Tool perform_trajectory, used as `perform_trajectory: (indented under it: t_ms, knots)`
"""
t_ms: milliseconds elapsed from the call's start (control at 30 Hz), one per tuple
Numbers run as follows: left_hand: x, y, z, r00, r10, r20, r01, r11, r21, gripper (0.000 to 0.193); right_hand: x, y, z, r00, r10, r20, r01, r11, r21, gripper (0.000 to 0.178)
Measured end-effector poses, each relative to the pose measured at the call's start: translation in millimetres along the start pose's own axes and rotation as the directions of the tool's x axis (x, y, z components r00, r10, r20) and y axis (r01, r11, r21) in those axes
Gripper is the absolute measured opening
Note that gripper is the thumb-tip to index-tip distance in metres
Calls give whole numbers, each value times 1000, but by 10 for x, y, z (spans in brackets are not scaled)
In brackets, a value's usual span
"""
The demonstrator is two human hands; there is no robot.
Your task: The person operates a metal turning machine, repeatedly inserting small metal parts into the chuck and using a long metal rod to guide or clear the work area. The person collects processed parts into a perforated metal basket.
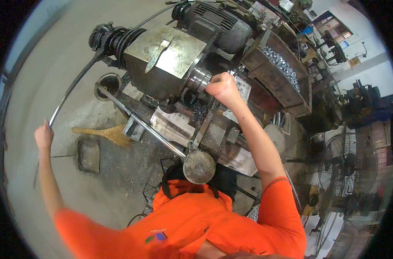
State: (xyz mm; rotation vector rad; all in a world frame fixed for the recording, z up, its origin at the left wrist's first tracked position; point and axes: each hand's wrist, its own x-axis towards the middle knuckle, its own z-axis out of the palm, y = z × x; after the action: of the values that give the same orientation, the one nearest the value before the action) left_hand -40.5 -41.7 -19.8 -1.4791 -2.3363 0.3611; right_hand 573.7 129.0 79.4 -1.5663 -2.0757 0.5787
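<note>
My left hand (pixel 44 136), out at the far left, is closed around a long metal bar (pixel 73 86) that runs up to the left end of a lathe-like machine's headstock (pixel 149 82). At the right end of that headstock is a shiny round chuck (pixel 199 79). My right hand (pixel 223 89) is closed at the chuck's face, its fingers turned away; whatever they grip is hidden. A flat tool with a pale end (pixel 157 56) lies on the headstock's top. Below my right hand, a steel lever (pixel 149 129) slants across the machine, near a round metal disc (pixel 199 167) close to my body.
A ribbed motor (pixel 213 28) stands behind the headstock. Right of it, a metal bin (pixel 274 84) holds many small metal parts (pixel 280 64). On the floor at left lie a straw broom (pixel 103 133) and a dark pan (pixel 88 155). A large fan (pixel 341 166) stands at the right.
</note>
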Motion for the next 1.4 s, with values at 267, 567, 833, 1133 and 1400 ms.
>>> perform_trajectory:
  t_ms: [267,567,833,1133,1400]
  knots:
    - [231,240,-114,994,-104,-20,94,953,-288,26,-132,306,-94,970,-238,-45,233,968,-92,20]
    - [-581,2736,427,880,308,362,106,616,-781,48,-1854,1024,-1126,940,75,-334,-113,989,-93,21]
    - [-375,3009,187,718,674,173,-658,738,-147,34,-3500,2158,-1674,757,451,-474,-576,803,-156,30]
    - [-78,2348,37,934,355,46,-75,319,-945,37,-5256,3630,-1667,524,626,-578,-824,201,-529,33]
    - [-285,2822,-912,938,154,311,326,-83,-942,54,-5593,2885,-1080,534,542,-649,-842,276,-463,27]
